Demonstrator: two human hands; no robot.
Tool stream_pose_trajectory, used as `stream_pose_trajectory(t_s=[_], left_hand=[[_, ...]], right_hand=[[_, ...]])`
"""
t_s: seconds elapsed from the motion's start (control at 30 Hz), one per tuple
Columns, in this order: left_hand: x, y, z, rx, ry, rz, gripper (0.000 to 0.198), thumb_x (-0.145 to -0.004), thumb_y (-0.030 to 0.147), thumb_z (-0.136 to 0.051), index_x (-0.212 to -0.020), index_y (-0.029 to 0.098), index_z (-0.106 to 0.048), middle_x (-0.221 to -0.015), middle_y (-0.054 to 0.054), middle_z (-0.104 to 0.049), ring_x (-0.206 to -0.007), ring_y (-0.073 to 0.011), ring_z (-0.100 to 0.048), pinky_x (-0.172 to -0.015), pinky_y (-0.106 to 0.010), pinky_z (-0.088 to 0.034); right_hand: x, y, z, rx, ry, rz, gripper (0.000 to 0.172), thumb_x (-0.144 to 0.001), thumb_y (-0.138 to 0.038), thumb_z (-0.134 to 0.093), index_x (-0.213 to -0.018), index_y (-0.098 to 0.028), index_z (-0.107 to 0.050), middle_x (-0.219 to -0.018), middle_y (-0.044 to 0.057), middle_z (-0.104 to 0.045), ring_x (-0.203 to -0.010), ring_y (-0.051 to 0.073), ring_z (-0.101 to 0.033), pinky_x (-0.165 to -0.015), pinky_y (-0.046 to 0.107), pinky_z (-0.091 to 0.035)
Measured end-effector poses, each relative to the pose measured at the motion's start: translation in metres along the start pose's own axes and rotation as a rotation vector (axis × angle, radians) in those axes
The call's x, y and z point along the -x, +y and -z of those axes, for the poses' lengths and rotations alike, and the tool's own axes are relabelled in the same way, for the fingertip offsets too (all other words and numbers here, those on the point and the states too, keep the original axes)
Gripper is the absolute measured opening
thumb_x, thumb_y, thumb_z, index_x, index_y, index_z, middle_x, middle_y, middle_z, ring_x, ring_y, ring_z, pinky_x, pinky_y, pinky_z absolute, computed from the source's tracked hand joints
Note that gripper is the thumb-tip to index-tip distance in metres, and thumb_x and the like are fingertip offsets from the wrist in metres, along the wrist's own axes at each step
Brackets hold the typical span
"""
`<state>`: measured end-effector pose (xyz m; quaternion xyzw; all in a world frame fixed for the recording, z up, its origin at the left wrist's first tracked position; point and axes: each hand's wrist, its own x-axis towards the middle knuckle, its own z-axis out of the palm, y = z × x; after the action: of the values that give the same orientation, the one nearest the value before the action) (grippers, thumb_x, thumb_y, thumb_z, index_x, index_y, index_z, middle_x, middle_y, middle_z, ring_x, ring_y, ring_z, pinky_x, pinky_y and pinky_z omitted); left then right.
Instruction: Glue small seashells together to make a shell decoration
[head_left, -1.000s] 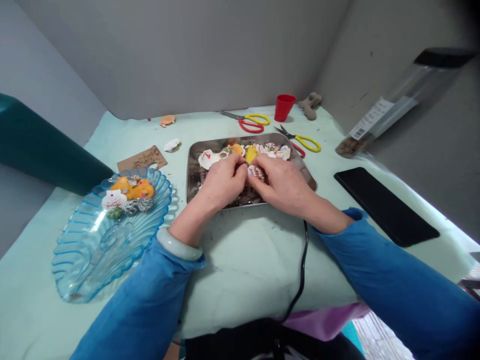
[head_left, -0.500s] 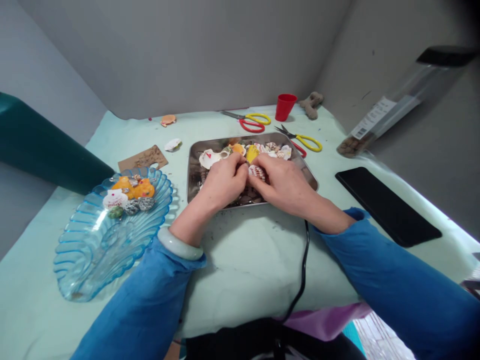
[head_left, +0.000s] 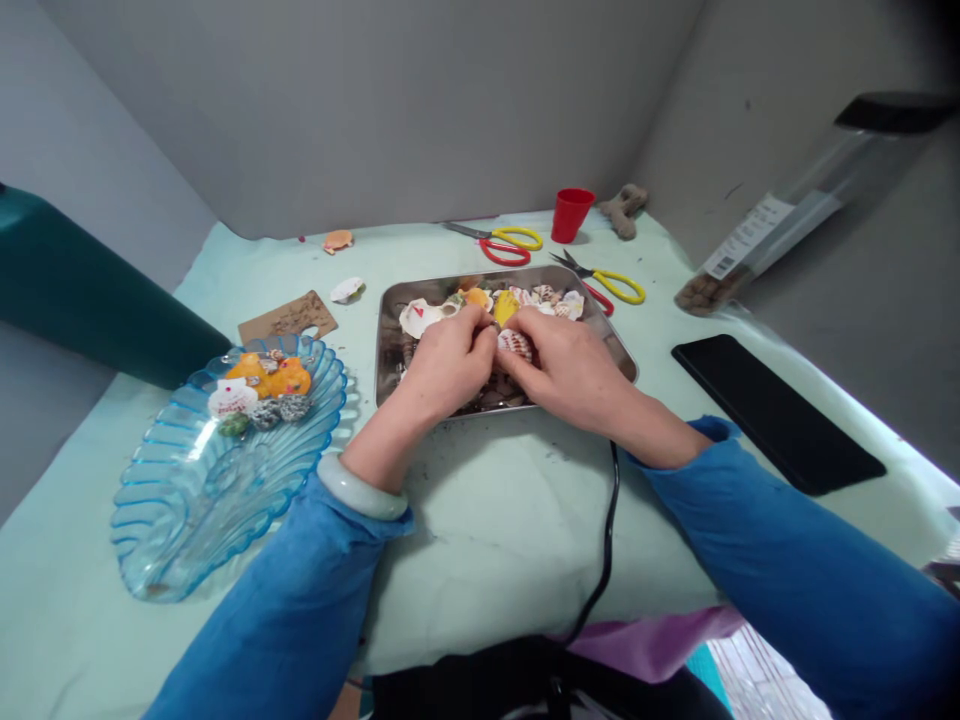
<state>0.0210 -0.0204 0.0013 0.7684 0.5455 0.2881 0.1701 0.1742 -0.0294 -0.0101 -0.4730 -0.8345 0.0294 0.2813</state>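
A metal tray (head_left: 388,372) with several seashells in it lies in front of me. Over it, my right hand (head_left: 571,362) is closed round a ribbed, red-and-white striped seashell (head_left: 514,346). My left hand (head_left: 450,358) meets it at the fingertips, its fingers bent and pressed together; whatever they pinch is too small or hidden to name. Around the fingers lie a white shell (head_left: 420,317) with a red mark, a yellow piece (head_left: 506,306) and an orange shell (head_left: 478,297). My hands hide the tray's middle.
At left, a blue clear shell-shaped dish (head_left: 161,500) holds decorated pieces beside a dark green object (head_left: 97,290). Two scissors (head_left: 510,243) and a red cup (head_left: 573,215) stand behind the tray. A black phone-like slab (head_left: 776,412) and a clear tube (head_left: 787,215) are at right.
Both hands keep nearly the same place and grip over the tray. The whole view has shifted very slightly.
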Motion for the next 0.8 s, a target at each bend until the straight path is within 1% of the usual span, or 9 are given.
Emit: stream_pose_trajectory(t_s=[0.23, 0.53, 0.7, 0.8], left_hand=[[-0.001, -0.001, -0.001, 0.025, 0.037, -0.004, 0.014, -0.082, 0.022, -0.042, -0.077, 0.017, -0.054, -0.069, 0.000, -0.059, -0.065, -0.0131, -0.050, -0.062, -0.026, -0.036], [0.000, -0.004, -0.002, 0.115, 0.074, -0.036, 0.013, -0.082, 0.021, -0.043, -0.081, 0.016, -0.055, -0.074, 0.000, -0.061, -0.067, -0.0119, -0.052, -0.064, -0.024, -0.040], [-0.001, -0.009, -0.006, 0.149, 0.113, -0.062, 0.011, -0.081, 0.021, -0.045, -0.082, 0.017, -0.055, -0.074, 0.000, -0.061, -0.068, -0.0115, -0.053, -0.065, -0.024, -0.042], [-0.001, -0.009, -0.007, 0.156, 0.124, -0.057, 0.011, -0.081, 0.022, -0.046, -0.082, 0.017, -0.056, -0.073, 0.001, -0.061, -0.066, -0.0111, -0.053, -0.065, -0.024, -0.041]], right_hand=[[-0.001, -0.001, 0.001, -0.012, 0.026, -0.044, 0.017, -0.087, -0.034, -0.043, -0.079, -0.019, -0.047, -0.070, 0.003, -0.056, -0.061, 0.016, -0.048, -0.056, 0.028, -0.028], [-0.001, -0.003, 0.002, -0.063, 0.074, -0.084, 0.015, -0.086, -0.033, -0.046, -0.082, -0.019, -0.050, -0.067, 0.001, -0.056, -0.058, 0.015, -0.049, -0.055, 0.027, -0.029], [-0.001, -0.001, 0.001, -0.083, 0.139, -0.094, 0.016, -0.084, -0.032, -0.050, -0.093, -0.018, -0.052, -0.078, 0.003, -0.062, -0.064, 0.016, -0.053, -0.058, 0.027, -0.033], [-0.001, 0.001, -0.001, -0.104, 0.156, -0.087, 0.018, -0.084, -0.032, -0.050, -0.095, -0.018, -0.052, -0.081, 0.003, -0.063, -0.066, 0.017, -0.054, -0.060, 0.027, -0.034]])
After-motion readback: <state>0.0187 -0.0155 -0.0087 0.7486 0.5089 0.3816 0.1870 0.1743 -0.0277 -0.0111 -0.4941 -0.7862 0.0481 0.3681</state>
